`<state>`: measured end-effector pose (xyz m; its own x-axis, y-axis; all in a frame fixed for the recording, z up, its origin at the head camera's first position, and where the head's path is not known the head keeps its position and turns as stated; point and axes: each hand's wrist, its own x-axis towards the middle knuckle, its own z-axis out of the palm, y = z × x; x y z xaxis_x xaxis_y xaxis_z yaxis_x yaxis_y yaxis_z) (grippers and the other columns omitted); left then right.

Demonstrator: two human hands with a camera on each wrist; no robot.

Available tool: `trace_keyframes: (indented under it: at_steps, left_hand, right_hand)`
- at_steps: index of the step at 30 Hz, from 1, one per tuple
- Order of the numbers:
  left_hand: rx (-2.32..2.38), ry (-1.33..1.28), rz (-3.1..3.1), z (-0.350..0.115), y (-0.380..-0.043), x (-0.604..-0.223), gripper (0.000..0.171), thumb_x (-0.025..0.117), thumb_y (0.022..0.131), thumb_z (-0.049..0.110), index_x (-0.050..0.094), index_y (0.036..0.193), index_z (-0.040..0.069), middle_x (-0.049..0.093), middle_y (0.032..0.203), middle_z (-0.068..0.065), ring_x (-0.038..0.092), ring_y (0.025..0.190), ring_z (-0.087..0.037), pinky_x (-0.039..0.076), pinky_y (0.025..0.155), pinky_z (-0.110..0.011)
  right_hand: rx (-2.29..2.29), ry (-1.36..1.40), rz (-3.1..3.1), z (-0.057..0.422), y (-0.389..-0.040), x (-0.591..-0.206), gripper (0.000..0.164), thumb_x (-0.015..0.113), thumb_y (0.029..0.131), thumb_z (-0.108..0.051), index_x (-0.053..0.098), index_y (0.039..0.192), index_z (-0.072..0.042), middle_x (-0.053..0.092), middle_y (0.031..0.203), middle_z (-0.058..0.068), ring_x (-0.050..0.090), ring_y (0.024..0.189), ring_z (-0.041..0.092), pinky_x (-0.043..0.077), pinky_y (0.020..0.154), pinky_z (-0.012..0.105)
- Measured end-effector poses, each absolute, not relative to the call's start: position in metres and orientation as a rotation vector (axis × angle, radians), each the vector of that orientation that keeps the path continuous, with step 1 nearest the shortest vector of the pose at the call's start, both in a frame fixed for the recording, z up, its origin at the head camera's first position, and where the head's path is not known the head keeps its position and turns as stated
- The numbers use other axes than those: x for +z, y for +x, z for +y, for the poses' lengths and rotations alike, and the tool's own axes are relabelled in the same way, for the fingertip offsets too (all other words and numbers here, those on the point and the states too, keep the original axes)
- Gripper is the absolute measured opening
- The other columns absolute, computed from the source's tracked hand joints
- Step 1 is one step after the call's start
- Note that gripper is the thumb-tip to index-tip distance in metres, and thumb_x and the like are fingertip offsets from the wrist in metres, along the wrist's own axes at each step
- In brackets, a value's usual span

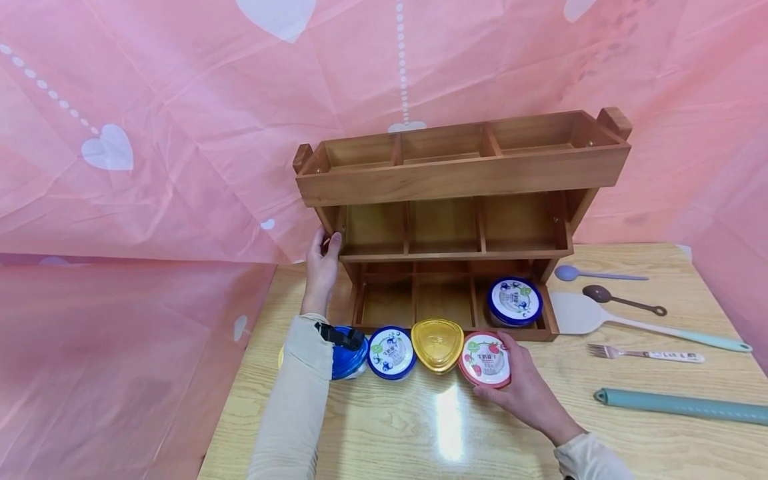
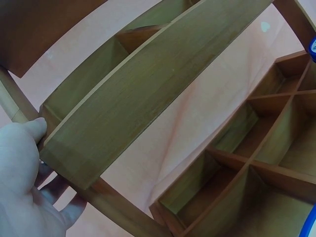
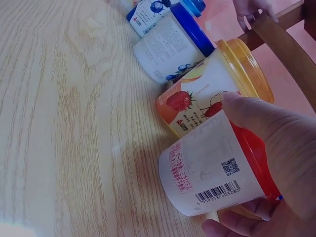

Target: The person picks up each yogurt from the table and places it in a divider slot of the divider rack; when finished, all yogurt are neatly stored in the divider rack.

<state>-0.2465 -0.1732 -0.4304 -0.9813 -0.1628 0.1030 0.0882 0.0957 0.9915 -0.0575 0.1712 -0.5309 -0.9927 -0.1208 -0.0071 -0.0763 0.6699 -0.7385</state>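
Observation:
A three-tier wooden rack [image 1: 462,175] with divided trays stands at the back of the table. My left hand [image 1: 322,267] holds the left end of its middle tray [image 2: 133,98], thumb on top and fingers underneath in the left wrist view. My right hand [image 1: 531,393] grips a red-lidded yogurt cup [image 3: 212,170], upright on the table before the rack. Left of it in a row stand a gold-lidded cup [image 1: 438,345], a blue-lidded cup [image 1: 391,353] and another blue-lidded cup [image 1: 347,360], partly behind my left wrist. One more blue-lidded cup [image 1: 515,301] sits in the bottom tray's right compartment.
On the right side of the table lie a blue spoon [image 1: 567,273], a brown spoon [image 1: 600,295], a white spatula [image 1: 579,313], a fork [image 1: 606,351] and a teal stick [image 1: 678,403]. A pink curtain [image 1: 180,200] hangs behind and at the left.

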Motion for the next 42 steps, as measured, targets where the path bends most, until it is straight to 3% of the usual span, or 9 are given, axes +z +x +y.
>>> trace_keyframes:
  at_steps: [32,42]
  left_hand:
    - [-2.0,0.048,-2.136,-0.172,-0.245,-0.43,0.045,0.051,0.104,0.022,0.044,0.147,0.014,0.049,0.147,-0.011,0.044,0.137,-0.024,0.036,0.116,-0.038]
    - [-2.018,0.062,-2.182,-0.173,-0.242,-0.425,0.049,0.049,0.104,0.025,0.039,0.151,0.018,0.043,0.153,-0.007,0.04,0.14,-0.022,0.033,0.118,-0.036]
  right_hand:
    - [-1.273,-0.167,2.807,0.17,-0.057,-0.528,0.108,0.09,0.07,-0.034,0.024,0.149,0.0,0.044,0.133,0.026,0.048,0.121,0.041,0.045,0.099,0.061]
    - [-1.319,-0.166,2.813,0.176,-0.055,-0.521,0.109,0.092,0.067,-0.032,0.028,0.149,-0.001,0.047,0.131,0.024,0.05,0.119,0.04,0.044,0.098,0.061]
